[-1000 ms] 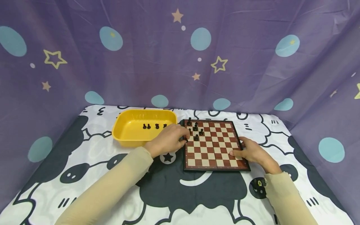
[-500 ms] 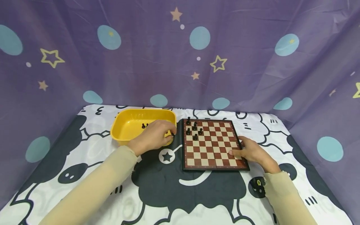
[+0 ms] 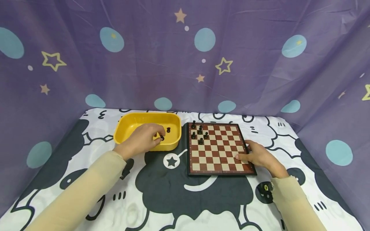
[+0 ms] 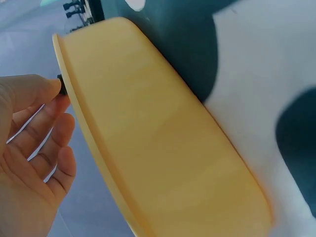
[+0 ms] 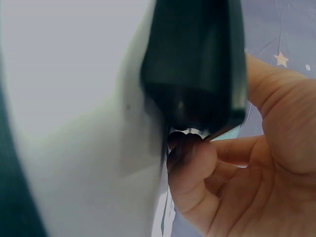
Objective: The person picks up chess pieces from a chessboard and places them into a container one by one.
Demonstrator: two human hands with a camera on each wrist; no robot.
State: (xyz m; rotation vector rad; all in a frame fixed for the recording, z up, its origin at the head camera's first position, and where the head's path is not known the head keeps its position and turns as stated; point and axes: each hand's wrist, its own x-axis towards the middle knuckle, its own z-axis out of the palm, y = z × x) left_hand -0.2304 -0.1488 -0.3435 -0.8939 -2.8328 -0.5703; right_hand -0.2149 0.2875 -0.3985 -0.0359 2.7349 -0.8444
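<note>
A small, black, rounded chess piece [image 3: 162, 138] is at the left of centre in the head view, within the outline of a glossy yellow, round-cornered, plastic-looking tray [image 3: 145, 147]. The left hand [image 3: 140, 138] pinches it between thumb and forefinger, the other fingers loosely bent. A second black piece [image 3: 168, 130] lies near it on the tray's smooth floor. Just right of centre, a flat, square chessboard [image 3: 209, 157] in reddish-brown and cream checks, framed in black, carries five upright black chessmen [image 3: 200, 131] at its upper left. The right hand [image 3: 260, 156] grips the board's right edge, thumb on top, fingers curled beneath. Soft beige sleeves [image 3: 83, 189] cover both arms. Black-and-white cartoon cloth [image 3: 190, 200] spreads below; a creased purple curtain [image 3: 162, 70] with stars fills the upper frame.
</note>
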